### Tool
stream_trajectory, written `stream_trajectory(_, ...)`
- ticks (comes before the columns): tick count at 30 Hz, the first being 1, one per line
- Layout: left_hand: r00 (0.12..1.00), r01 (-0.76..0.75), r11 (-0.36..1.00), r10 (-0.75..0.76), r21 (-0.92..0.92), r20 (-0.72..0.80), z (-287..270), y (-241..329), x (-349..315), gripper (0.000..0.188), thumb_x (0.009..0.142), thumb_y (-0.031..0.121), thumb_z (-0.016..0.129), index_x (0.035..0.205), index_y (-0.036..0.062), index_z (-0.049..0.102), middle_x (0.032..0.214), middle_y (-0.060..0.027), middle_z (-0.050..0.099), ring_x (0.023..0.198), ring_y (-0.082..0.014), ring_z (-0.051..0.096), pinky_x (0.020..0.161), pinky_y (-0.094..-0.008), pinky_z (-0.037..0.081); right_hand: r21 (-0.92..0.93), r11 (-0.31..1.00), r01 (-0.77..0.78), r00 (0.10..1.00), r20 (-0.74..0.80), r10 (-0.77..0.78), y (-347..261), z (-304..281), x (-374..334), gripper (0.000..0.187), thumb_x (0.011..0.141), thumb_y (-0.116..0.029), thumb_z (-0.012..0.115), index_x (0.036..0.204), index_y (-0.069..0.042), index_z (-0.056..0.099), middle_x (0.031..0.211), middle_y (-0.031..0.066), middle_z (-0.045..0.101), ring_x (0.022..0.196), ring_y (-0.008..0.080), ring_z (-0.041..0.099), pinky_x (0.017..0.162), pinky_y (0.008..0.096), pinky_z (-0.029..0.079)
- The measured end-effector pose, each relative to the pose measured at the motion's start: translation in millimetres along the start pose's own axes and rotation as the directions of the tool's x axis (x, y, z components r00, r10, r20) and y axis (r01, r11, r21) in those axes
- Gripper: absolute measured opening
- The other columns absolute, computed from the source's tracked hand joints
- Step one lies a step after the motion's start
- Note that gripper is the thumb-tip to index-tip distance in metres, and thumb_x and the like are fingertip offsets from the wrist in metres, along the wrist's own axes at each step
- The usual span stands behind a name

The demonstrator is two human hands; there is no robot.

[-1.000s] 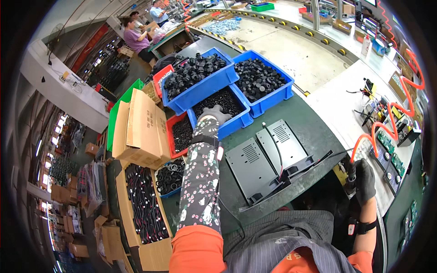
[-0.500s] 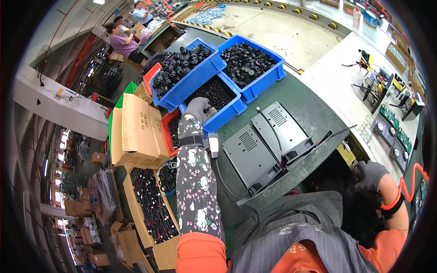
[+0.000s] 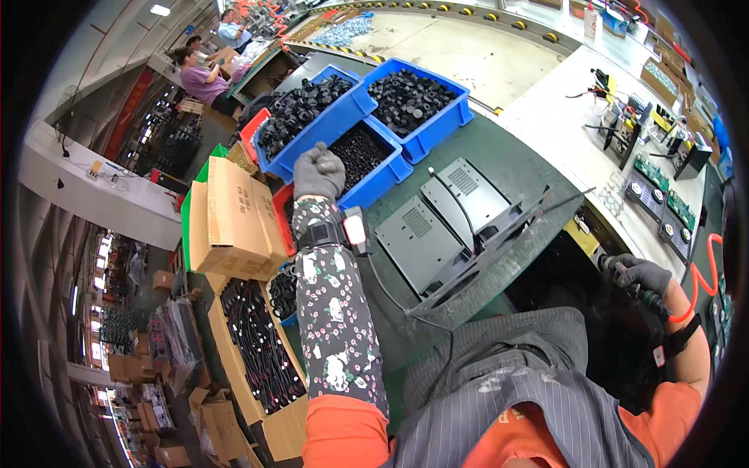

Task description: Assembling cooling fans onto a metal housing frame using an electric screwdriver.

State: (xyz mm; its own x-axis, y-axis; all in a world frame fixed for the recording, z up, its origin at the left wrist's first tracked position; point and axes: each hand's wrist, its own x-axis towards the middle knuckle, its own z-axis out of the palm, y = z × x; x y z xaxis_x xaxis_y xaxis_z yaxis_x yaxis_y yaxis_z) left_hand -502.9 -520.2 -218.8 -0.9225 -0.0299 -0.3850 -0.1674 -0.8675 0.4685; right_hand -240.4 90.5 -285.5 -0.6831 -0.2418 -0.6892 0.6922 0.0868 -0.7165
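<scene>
My left hand (image 3: 320, 173), in a grey glove, is raised over the near corner of the blue bin of small black parts (image 3: 360, 154). Its fingers are curled closed, and whatever they hold is hidden. On the far right my gloved right hand (image 3: 646, 274) grips a dark, straight air screwdriver (image 3: 654, 301), with an orange hose (image 3: 715, 269) at its rear end. Two dark grey metal housings with vent slots, one nearer (image 3: 421, 242) and one farther (image 3: 466, 193), lie side by side on the green table between my hands. A black cable crosses the farther one.
Two more blue bins, left (image 3: 312, 117) and right (image 3: 413, 105), hold black plastic parts. Cardboard boxes (image 3: 234, 214) and a carton of black cables (image 3: 257, 343) stand at the left. A white bench (image 3: 546, 109) with circuit boards runs along the right. People work far off.
My left hand has come up out of the small-parts bin, fingers now curled. My right hand has turned, bringing the air screwdriver into view. The whole view has shifted slightly.
</scene>
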Motion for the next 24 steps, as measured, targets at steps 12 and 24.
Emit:
stream_trajectory(12,0.756,-0.017,0.993,0.089,-0.116,0.649,65,-5,-111,0.016,0.079,-0.003,0.058,0.072,0.0078,0.049,0.061,0.0010,0.039,0.048,-0.0079,0.039,0.041,-0.0203,0.035,-0.201,0.973,0.109,0.992,-0.032,-0.118,-11,89,-119,0.052,0.068,-0.002,0.068,0.119,-0.007,0.057,0.079,-0.0022,0.053,0.058,0.0044,0.047,0.050,0.0199,0.035)
stream_trajectory(24,0.923,0.318,0.914,-0.237,-0.252,0.302,-75,-105,-313,0.014,0.081,-0.003,0.051,0.080,0.0095,0.045,0.078,-0.0003,0.039,0.059,-0.0106,0.040,0.048,-0.0262,0.039,-0.250,0.774,0.582,0.799,0.354,-0.487,52,146,-2,0.078,0.071,-0.007,0.076,0.140,-0.005,0.040,0.112,0.0088,0.058,0.098,0.0181,0.058,0.085,0.0307,0.047)
